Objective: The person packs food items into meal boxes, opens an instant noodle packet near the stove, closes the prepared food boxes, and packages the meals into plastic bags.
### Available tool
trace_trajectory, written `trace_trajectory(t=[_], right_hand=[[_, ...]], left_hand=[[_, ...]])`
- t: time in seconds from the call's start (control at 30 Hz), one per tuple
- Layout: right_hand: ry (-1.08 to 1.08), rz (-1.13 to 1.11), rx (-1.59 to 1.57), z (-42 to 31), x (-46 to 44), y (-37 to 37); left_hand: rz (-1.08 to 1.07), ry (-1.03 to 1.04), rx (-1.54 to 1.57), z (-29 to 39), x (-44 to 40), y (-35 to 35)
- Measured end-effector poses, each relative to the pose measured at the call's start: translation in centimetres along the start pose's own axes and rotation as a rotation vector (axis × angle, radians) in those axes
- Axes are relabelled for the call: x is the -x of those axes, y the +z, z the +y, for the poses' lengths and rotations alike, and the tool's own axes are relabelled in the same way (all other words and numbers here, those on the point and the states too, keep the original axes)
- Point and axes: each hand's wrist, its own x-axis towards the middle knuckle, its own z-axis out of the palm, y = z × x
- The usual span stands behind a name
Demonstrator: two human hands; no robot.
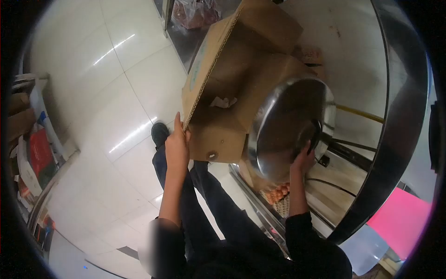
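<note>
My left hand [178, 146] is closed around the near edge of a large cardboard box [223, 144], thumb side up along its wall. The box is tilted with its flaps open, and a crumpled white scrap [223, 102] lies inside. My right hand [303, 160] grips the black handle of a big round shiny metal lid [278, 125], which is tipped up on edge beside the box. Part of the fingers is hidden by the handle. Below the lid, brown eggs [278, 193] sit in a tray [281, 208].
A shelf unit with a dark curved metal edge [399, 139] runs along the right. A clear plastic bag [195, 14] rests at the top. Cartons and packages [35, 149] stand at the left. Pink [402, 221] and translucent sheets are at lower right. Pale tiled floor [102, 139] lies left.
</note>
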Motion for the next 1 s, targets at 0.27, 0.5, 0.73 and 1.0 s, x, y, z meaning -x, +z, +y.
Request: trace_trajectory(t=[0.27, 0.5, 0.73, 1.0], right_hand=[[0.304, -0.027, -0.34, 10.4, 0.6, -6.5], [0.617, -0.002, -0.459, 20.9, 1.2, -2.8], [0.75, -0.068, -0.279, 23.2, -0.2, 1.4], [-0.487, -0.202, 1.037, 11.0, -18.1, 9.1]], left_hand=[[0.141, -0.088, 0.144, -0.4, -1.5, 0.2], [0.103, -0.082, 0.226, 0.5, 0.4, 2.3], [-0.02, -0.097, 0.185, 0.3, 0.1, 1.9], [-0.16, 0.007, 0.125, -0.5, -0.6, 0.4]])
